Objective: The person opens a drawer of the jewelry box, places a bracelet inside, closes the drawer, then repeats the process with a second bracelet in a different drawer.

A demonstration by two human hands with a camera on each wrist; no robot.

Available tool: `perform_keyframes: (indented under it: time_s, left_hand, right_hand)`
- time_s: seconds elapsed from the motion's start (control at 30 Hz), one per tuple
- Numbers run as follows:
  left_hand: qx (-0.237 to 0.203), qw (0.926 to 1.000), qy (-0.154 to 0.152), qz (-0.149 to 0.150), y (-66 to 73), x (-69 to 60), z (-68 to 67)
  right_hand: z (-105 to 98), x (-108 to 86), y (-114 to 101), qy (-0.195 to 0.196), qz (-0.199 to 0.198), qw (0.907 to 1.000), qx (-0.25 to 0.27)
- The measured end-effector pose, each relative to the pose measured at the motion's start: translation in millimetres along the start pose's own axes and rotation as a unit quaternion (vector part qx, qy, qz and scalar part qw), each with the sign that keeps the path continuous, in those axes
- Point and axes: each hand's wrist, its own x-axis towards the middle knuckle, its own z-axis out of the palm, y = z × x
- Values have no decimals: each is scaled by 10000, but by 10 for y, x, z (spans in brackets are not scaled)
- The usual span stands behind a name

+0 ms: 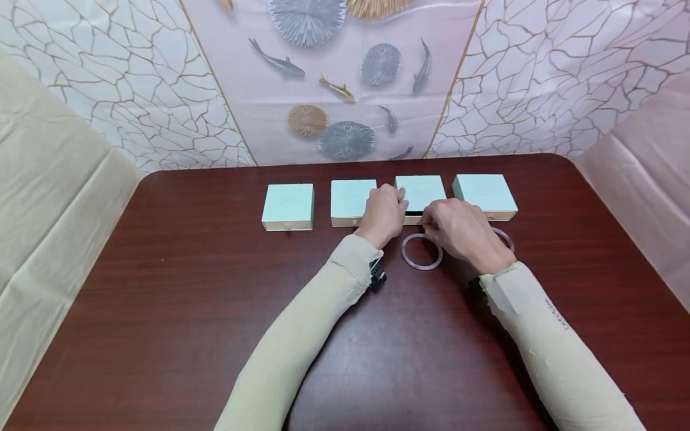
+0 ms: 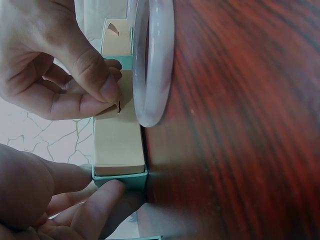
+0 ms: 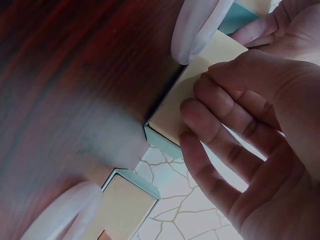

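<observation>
Among a row of pale mint boxes with cream drawer fronts, both hands are at the second box from the right. Its drawer stands slightly out, leaving a dark gap under the lid. My left hand holds this box by its left end, fingers and thumb against the sleeve. With thumb and forefinger my right hand pinches the small pull tab on the drawer front. A pale, glossy bangle lies on the table just before this box.
Another bangle, partly behind the right hand, lies before the rightmost box. Two more boxes, the leftmost and its neighbour, stand to the left. The dark wooden table meets a patterned cloth at the back.
</observation>
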Motion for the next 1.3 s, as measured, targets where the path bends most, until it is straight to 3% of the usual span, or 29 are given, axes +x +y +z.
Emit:
perform_keyframes:
  time_s: [1.03, 1.3]
  left_hand:
    - [5, 9999, 70, 112, -14, -14, 12]
    - [-4, 10000, 60, 1, -5, -4, 11]
  right_hand:
    - [-28, -12, -6, -171, 45, 9998, 24]
    - [-43, -13, -11, -175, 16, 9998, 10]
